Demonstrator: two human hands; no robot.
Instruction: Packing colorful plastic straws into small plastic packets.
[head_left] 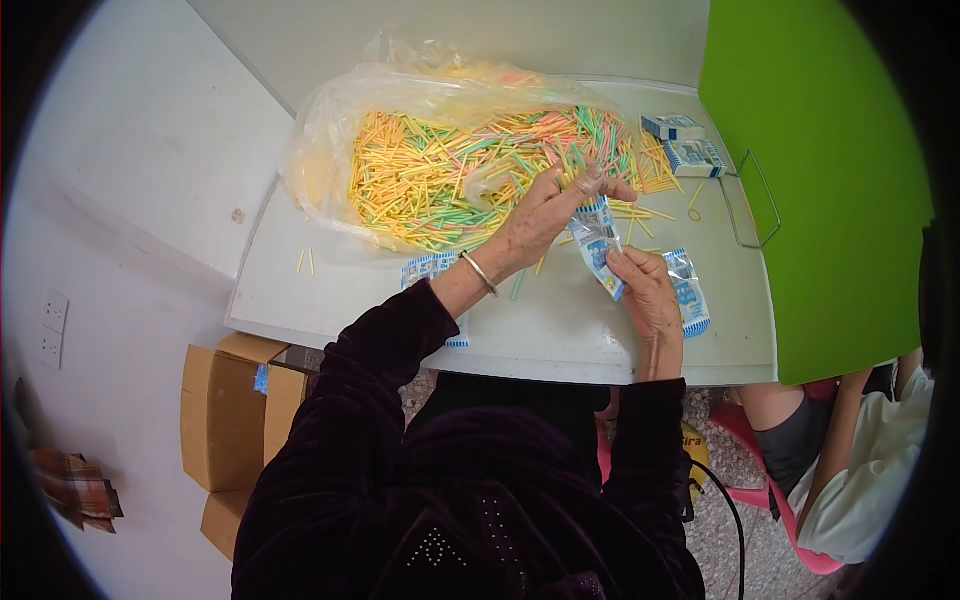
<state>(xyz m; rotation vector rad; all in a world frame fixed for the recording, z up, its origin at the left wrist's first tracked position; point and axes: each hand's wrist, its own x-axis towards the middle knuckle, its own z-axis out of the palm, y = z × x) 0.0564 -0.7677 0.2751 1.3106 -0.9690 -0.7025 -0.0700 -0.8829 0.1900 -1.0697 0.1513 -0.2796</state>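
A blue-and-white plastic packet [597,245] is held up over the table, tilted between both hands. My right hand [648,290] pinches its lower end, thumb on the front. At its upper end my left hand [545,210] is closed, with a few thin pastel sticks [574,158] showing by its thumb and fingers. Whether these sticks are inside the packet's mouth I cannot tell. Just beyond my left hand lies a heap of thin yellow, green and pink sticks [430,180] in a large clear plastic bag [320,150].
Another packet [686,290] lies beside my right wrist, and more packets [430,268] lie partly under my left forearm. Two small boxes [693,158] and a bent wire frame [752,205] are at the right. A cardboard box [215,400] stands left below the table. Someone sits at right [865,470].
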